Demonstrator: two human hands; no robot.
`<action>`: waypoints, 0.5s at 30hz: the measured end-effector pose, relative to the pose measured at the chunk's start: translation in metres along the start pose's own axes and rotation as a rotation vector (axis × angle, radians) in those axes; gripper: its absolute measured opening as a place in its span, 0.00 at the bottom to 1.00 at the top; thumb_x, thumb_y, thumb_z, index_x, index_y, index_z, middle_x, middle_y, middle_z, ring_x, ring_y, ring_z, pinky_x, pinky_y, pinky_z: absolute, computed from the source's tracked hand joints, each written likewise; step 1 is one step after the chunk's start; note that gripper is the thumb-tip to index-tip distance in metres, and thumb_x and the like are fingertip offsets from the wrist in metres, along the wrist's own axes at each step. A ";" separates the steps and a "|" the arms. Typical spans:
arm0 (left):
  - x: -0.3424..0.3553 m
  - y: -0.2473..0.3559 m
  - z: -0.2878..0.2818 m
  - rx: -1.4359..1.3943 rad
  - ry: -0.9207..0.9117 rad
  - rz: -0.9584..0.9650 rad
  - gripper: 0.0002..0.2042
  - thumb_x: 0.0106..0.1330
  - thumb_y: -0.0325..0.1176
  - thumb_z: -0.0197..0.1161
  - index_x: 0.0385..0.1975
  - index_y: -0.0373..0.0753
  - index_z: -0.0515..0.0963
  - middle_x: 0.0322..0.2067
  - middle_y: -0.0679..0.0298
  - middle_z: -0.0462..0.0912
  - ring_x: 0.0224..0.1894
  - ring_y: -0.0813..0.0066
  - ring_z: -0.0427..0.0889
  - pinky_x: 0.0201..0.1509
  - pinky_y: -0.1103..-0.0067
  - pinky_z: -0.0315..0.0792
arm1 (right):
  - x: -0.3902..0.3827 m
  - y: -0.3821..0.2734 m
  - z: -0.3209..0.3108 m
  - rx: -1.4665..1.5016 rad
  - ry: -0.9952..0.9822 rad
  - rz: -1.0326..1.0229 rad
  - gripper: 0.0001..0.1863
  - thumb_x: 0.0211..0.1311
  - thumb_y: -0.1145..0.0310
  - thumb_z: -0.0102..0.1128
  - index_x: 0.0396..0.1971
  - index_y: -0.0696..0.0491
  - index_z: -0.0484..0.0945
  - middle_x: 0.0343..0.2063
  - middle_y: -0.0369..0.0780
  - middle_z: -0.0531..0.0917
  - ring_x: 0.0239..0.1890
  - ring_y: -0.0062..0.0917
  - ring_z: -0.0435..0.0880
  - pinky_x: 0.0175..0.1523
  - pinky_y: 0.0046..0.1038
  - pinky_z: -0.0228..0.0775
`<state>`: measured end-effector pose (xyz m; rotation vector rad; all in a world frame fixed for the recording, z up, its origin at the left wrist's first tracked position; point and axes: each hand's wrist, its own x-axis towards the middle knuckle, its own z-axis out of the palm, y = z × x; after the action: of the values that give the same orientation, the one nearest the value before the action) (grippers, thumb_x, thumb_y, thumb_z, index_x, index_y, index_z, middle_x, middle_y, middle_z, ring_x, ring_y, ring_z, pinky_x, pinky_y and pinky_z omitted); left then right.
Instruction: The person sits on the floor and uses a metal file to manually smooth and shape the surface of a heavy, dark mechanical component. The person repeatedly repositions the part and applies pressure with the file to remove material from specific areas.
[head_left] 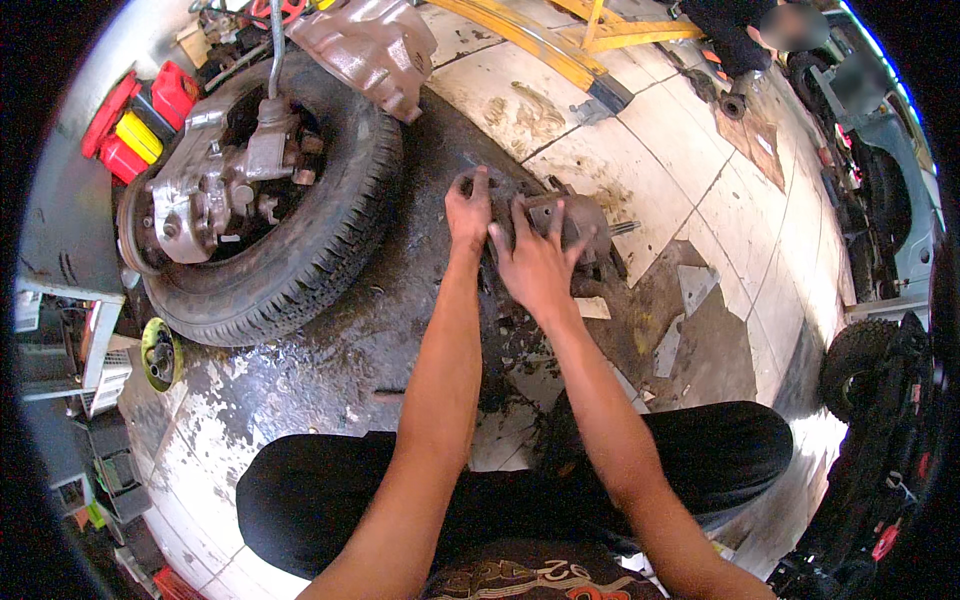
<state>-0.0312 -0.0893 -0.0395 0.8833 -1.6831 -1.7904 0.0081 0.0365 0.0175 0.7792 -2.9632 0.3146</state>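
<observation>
A: State the position of the hands.

B: Both are on or at the metal part (583, 222), near each other. The right hand (537, 262) lies across its top, fingers spread. The left hand (467, 208) is curled at its left end; whether anything is pinched there, I cannot tell.

A: And where is the part?

B: On the floor (700, 165), ahead of the person's black trousers (340, 500), where a dark, oily patch meets pale tiles. A ridged shaft (625, 228) projects from its right side. Any casting mark on it is lost to blur and the fingers.

A: Record the items to the left.

B: One tyre (372, 205), lying on its side, with a grey metal casting (190, 190) set over its opening. The tread blocks read clearly; sidewall lettering cannot be made out. A larger brownish housing (365, 50) overlaps the tyre's upper edge. Beyond stand red containers (175, 95) and a yellow container (138, 137); any label on them is too small to read.

A: Other print?

B: The shirt (520, 575) carries a pale and orange design at the lower edge; part may be lettering, cut off by the frame.

A: Upper right?

B: A yellow metal frame (540, 45) stands on the tiles, a brown sheet (755, 148) lies flat, and a co-worker (735, 40) in dark clothing is near the rim.
</observation>
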 end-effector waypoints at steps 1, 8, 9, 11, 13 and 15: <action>-0.003 0.001 0.003 0.003 -0.003 0.007 0.20 0.68 0.44 0.61 0.45 0.29 0.80 0.39 0.54 0.85 0.40 0.67 0.81 0.49 0.74 0.73 | 0.007 0.002 0.000 -0.054 -0.022 -0.010 0.32 0.73 0.45 0.39 0.68 0.50 0.63 0.58 0.43 0.77 0.74 0.48 0.49 0.66 0.71 0.15; 0.003 -0.008 -0.001 0.011 -0.015 0.030 0.19 0.68 0.44 0.59 0.41 0.29 0.80 0.35 0.52 0.85 0.38 0.65 0.82 0.48 0.73 0.73 | -0.024 -0.006 0.011 0.012 0.171 0.057 0.30 0.71 0.44 0.42 0.64 0.48 0.70 0.59 0.46 0.76 0.73 0.49 0.53 0.66 0.71 0.18; -0.004 -0.001 0.005 0.018 -0.030 0.020 0.19 0.68 0.44 0.59 0.41 0.29 0.80 0.36 0.52 0.85 0.38 0.65 0.82 0.48 0.73 0.73 | -0.016 0.000 0.005 0.077 0.129 0.068 0.31 0.71 0.44 0.41 0.64 0.49 0.70 0.60 0.48 0.75 0.72 0.50 0.53 0.66 0.71 0.18; 0.007 -0.009 -0.003 -0.067 -0.058 0.009 0.18 0.68 0.42 0.60 0.41 0.29 0.80 0.35 0.53 0.85 0.37 0.66 0.82 0.47 0.74 0.73 | 0.006 -0.008 -0.002 0.024 0.030 0.040 0.32 0.72 0.43 0.39 0.64 0.52 0.70 0.61 0.47 0.73 0.73 0.50 0.52 0.67 0.70 0.16; 0.009 -0.015 -0.003 -0.033 0.012 0.042 0.16 0.68 0.41 0.61 0.40 0.30 0.81 0.35 0.56 0.86 0.36 0.70 0.81 0.44 0.74 0.74 | 0.011 -0.010 0.002 0.050 0.015 -0.003 0.35 0.72 0.42 0.36 0.63 0.57 0.69 0.60 0.48 0.74 0.74 0.47 0.49 0.67 0.68 0.14; 0.012 -0.021 -0.010 0.058 0.081 0.080 0.15 0.68 0.40 0.61 0.39 0.32 0.82 0.35 0.58 0.86 0.35 0.72 0.81 0.43 0.74 0.74 | -0.005 -0.017 0.003 0.085 0.073 -0.017 0.36 0.72 0.42 0.36 0.63 0.57 0.69 0.59 0.49 0.75 0.74 0.45 0.49 0.68 0.67 0.13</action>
<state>-0.0306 -0.1027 -0.0623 0.8886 -1.7021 -1.6386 0.0207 0.0242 0.0170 0.7832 -2.8905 0.4604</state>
